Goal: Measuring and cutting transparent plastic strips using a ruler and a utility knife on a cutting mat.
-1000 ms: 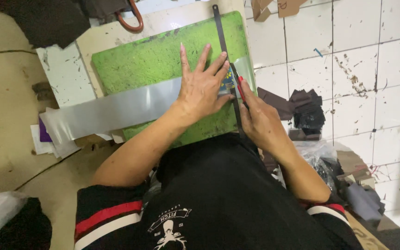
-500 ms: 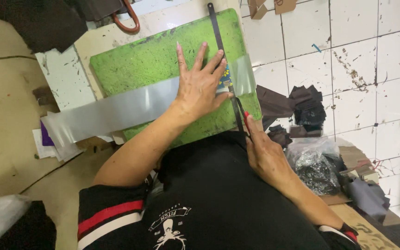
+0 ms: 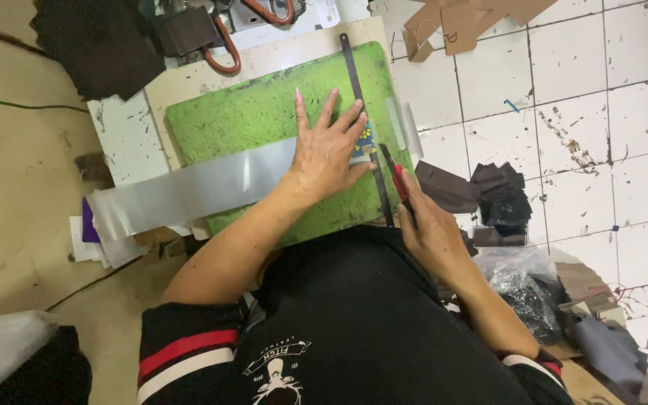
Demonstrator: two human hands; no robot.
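dark cloth scraps (image 3: 500, 196) | cardboard pieces (image 3: 459, 22) | plastic bag (image 3: 526, 289)

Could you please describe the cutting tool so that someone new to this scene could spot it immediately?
Find the green cutting mat. Along its right side lies a long dark metal ruler; the right hand holds a red-handled knife against its near end, the only red tool there.

Craft workshop, green cutting mat (image 3: 249, 120), scattered dark offcuts (image 3: 500, 196), tiled floor (image 3: 601, 97)

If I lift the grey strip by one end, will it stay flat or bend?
The grey strip would probably droop: it looks thin, and its left end sags over the green board. It seems light and may slide, since the left hand presses it flat.
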